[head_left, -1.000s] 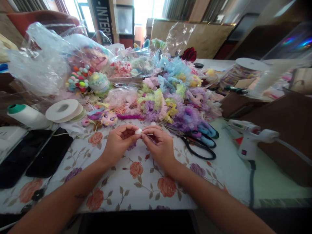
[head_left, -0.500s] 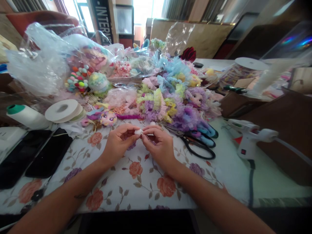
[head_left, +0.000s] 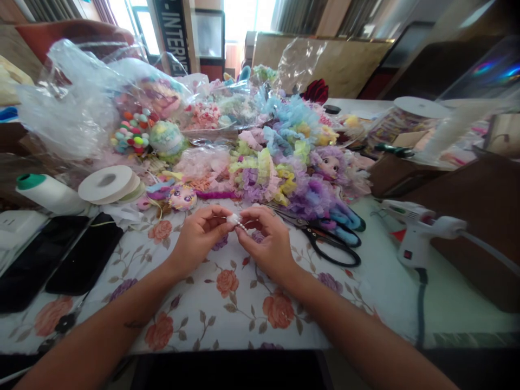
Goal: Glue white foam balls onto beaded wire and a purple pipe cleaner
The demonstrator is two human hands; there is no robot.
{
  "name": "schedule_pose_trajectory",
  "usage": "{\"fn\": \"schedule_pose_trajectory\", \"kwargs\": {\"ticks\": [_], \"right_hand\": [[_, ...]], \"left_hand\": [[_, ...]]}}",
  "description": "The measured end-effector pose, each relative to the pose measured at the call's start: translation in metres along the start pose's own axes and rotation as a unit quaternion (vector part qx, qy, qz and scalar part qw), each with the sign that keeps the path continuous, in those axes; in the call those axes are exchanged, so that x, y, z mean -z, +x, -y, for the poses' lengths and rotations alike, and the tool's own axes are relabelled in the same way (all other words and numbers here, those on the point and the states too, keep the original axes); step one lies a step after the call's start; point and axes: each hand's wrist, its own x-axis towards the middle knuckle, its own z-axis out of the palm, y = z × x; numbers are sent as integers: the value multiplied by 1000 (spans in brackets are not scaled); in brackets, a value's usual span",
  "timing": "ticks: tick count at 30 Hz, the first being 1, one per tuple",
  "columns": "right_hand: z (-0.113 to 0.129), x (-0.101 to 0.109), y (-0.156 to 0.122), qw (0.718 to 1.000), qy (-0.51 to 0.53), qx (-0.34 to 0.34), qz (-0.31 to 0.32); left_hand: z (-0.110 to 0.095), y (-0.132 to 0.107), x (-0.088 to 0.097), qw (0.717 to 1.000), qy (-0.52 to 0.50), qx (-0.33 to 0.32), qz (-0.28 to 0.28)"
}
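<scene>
Pinched between the fingertips of both hands is a small white piece (head_left: 233, 219), too small to name surely. A short string of white beads (head_left: 242, 226) runs from it toward my right fingers. My left hand (head_left: 202, 230) grips it from the left with thumb and forefinger. From the other side my right hand (head_left: 266, 233) is closed on the beads, thumb below and fingers above. Both hands are just above the flowered tablecloth (head_left: 190, 311). To the right of my right hand lie black-handled scissors (head_left: 333, 250), their blades pointing up and left.
A white glue gun (head_left: 416, 230) with a cable stands at right. Ruffled pastel fabric (head_left: 260, 176), doll heads (head_left: 182, 196) and plastic bags (head_left: 77, 103) pile up behind. At left are a ribbon spool (head_left: 108, 184), a thread cone (head_left: 49, 192) and two black phones (head_left: 79, 254).
The white beads now show more clearly between my fingertips, and a round white bit above my right fingers is out of sight. The hands have barely shifted.
</scene>
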Motion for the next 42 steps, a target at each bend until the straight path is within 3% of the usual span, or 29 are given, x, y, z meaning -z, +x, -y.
{"fn": "schedule_pose_trajectory", "kwargs": {"ticks": [6,12,16,25,31,34,42], "right_hand": [[-3,4,0,997,-66,33,0],[-5,6,-2,988,-107,108,5],[-7,6,-2,982,-140,127,6],[-7,6,-2,983,-131,120,39],[-5,4,0,995,-83,51,23],[-4,4,2,998,-58,29,19],[-3,4,1,993,-92,75,-4]], "left_hand": [[1,-2,-1,1000,12,-9,0],[6,-3,0,995,66,-79,-15],[7,-4,-1,993,80,-83,-12],[3,-4,-2,987,131,-95,-24],[-1,-3,-2,999,32,7,-22],[-3,-2,-1,1000,15,4,-23],[-1,-5,0,999,43,-18,-26]]}}
